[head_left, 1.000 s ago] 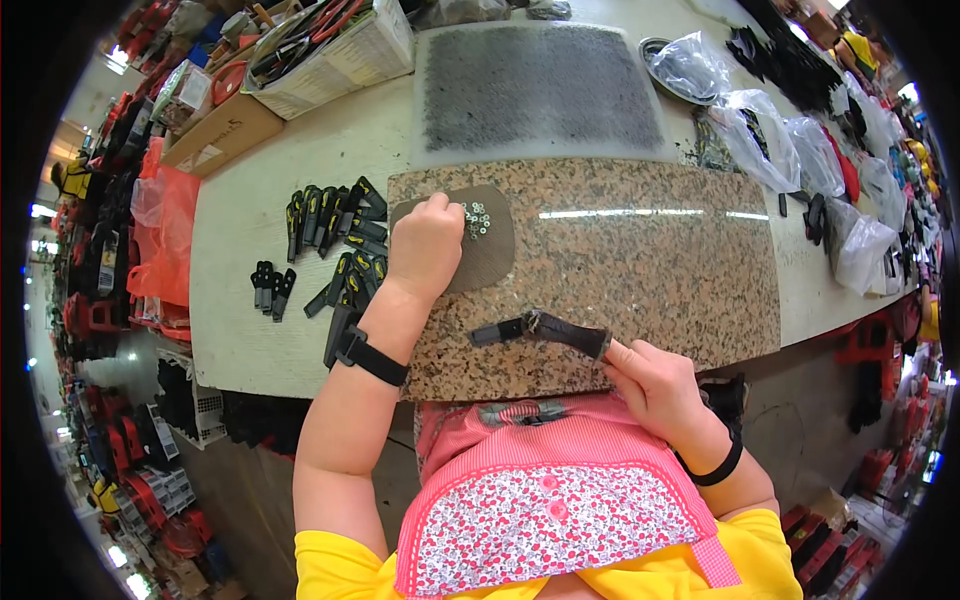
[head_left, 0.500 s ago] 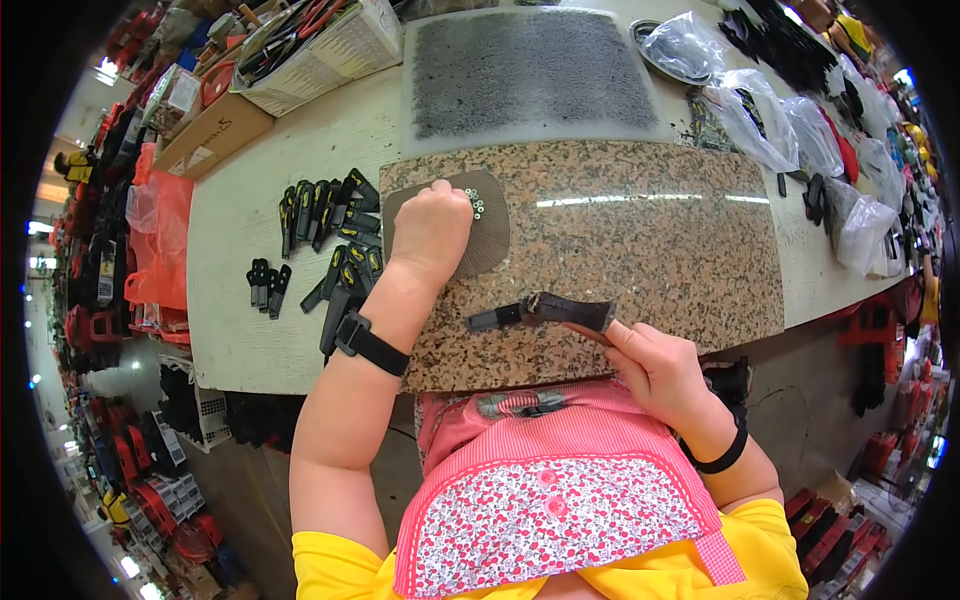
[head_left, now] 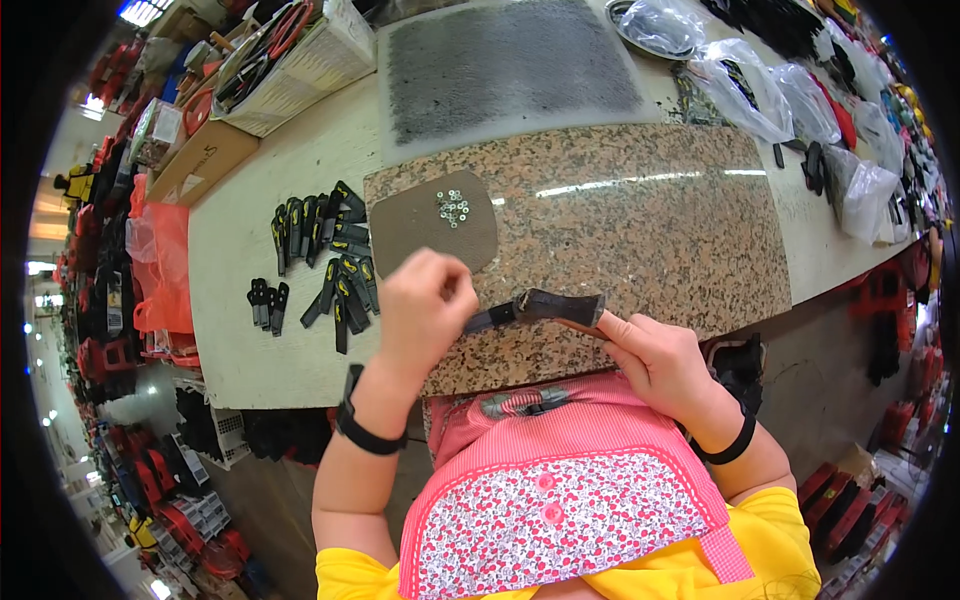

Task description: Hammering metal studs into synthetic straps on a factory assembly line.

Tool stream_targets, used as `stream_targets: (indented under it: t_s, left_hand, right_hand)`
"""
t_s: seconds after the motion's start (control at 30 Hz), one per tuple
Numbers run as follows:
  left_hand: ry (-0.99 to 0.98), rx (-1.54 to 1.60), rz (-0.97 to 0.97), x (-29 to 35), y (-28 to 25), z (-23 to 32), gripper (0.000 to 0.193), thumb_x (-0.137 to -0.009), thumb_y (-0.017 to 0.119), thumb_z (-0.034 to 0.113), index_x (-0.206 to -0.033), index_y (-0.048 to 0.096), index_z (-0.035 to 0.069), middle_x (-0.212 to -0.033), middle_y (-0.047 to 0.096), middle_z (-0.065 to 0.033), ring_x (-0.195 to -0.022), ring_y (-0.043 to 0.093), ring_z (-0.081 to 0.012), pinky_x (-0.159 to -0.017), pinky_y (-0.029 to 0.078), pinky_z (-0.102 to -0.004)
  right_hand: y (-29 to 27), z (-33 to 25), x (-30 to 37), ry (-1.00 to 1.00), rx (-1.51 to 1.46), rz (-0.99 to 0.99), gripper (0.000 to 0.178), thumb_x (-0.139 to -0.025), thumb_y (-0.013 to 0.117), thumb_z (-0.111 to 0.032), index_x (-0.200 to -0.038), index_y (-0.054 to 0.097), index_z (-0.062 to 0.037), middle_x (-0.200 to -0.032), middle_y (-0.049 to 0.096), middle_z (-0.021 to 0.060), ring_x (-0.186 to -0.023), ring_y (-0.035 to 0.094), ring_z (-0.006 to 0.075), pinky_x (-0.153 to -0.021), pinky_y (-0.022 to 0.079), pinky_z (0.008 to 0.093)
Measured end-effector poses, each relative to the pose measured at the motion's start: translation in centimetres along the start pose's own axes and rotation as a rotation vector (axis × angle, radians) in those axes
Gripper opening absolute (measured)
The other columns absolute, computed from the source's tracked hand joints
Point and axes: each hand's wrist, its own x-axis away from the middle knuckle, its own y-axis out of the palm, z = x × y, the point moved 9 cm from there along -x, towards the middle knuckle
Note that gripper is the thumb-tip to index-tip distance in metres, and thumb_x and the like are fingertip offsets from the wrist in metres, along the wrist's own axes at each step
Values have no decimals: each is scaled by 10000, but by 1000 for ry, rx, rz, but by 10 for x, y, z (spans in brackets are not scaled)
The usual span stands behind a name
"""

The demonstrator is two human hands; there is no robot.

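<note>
My right hand (head_left: 662, 368) grips the handle of a hammer, its dark metal head (head_left: 565, 306) resting on the speckled stone slab (head_left: 640, 240). Against the end of the hammer head lies a black strap-like piece (head_left: 490, 318), flat on the slab. My left hand (head_left: 428, 305) is closed in a pinch beside that piece's left end; anything between the fingertips is hidden. Beyond the left hand, a brown leather-like pad (head_left: 415, 225) lies on the slab's left end, with several small silver rings (head_left: 453, 208) loose on it.
Left of the slab, several black pieces with yellow marks (head_left: 318, 225) lie in groups on the white table (head_left: 230, 350). A smaller cluster of black pieces (head_left: 268, 305) sits farther left. A dark-surfaced mat (head_left: 510, 70), a box of tools (head_left: 300, 80) and clear plastic bags (head_left: 735, 85) stand farther back.
My left hand has moved back from the pad toward me, uncovering the rings, and now sits by the black piece. My right hand still holds the hammer in place. The view has shifted slightly.
</note>
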Motion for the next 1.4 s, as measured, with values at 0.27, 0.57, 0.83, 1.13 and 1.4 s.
stream_targets:
  t_s: [0.27, 0.57, 0.83, 1.13, 1.4]
  left_hand:
    - [201, 21, -62, 40, 27, 18, 164, -695, 731, -42, -819, 666, 43, -766, 646, -74, -667, 642, -238, -576, 514, -328]
    - [304, -270, -208, 57, 35, 35, 232, -713, 749, 19, -932, 689, 63, -893, 659, -72, -776, 655, -246, -642, 537, -336]
    - [300, -186, -136, 72, 24, 21, 467, -712, 664, -3, -1160, 717, 118, -1114, 651, -87, -979, 610, -285, -850, 500, -402]
    - [289, -130, -85, 78, 24, 17, 477, -703, 650, -42, -1155, 711, 98, -1104, 645, -93, -977, 608, -297, -860, 505, -416]
    - [287, -125, -67, 78, 21, 21, 443, -723, 670, -47, -1140, 721, 96, -1068, 658, -111, -941, 629, -313, -812, 530, -418]
  right_hand:
    - [0, -3, -1, -4, 11, -2, 545, -899, 676, -181, -1422, 554, -272, -681, 517, 77, -582, 588, 274, -538, 500, 393]
    - [1, -2, 0, -4, 24, -12, 564, -896, 678, -177, -1433, 542, -287, -682, 514, 78, -578, 587, 277, -538, 503, 390]
    - [2, -3, 0, -18, 43, -12, 573, -891, 687, -189, -1433, 541, -299, -687, 508, 76, -573, 577, 276, -531, 494, 389]
    - [-2, -8, -8, -56, 106, -49, 560, -900, 677, -198, -1430, 541, -319, -685, 503, 70, -566, 574, 271, -523, 489, 392]
    - [-5, -12, -7, -71, 102, -51, 558, -901, 674, -188, -1429, 543, -311, -689, 497, 71, -564, 566, 273, -517, 477, 396]
